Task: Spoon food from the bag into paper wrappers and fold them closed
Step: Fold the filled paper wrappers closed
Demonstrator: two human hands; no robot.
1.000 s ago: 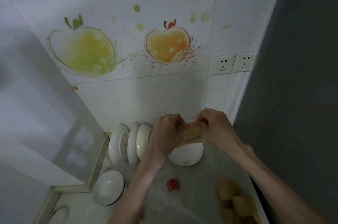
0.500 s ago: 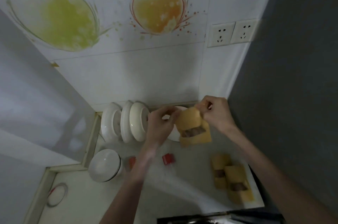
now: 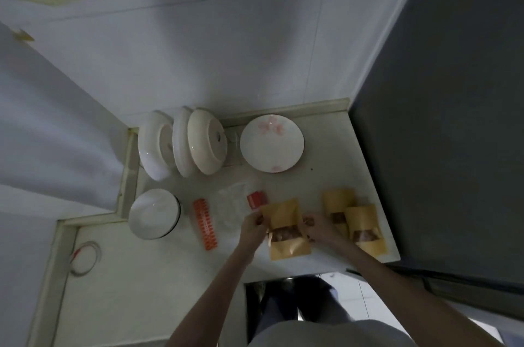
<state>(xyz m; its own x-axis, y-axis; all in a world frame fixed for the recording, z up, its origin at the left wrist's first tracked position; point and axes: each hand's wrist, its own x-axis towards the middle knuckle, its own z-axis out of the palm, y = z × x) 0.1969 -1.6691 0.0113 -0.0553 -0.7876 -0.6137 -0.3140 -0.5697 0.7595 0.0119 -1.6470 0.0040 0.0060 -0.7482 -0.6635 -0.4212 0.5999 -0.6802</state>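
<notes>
Head view, pouch: a tan paper pouch with a clear window [image 3: 286,229] was laid flat on the pale stone counter [image 3: 170,275], just beside two filled tan pouches [image 3: 351,219] at its right, probably so that its top could be folded.
Head view, grip: the pouch was pinched at its left edge by the left hand [image 3: 253,226] and at its right edge by the right hand [image 3: 316,226].
Head view, axis: its long axis was seen running away from the person, folded top toward the white flowered plate [image 3: 271,143].

Wrapper [image 3: 286,229] lower, now on counter [image 3: 170,275]
</notes>
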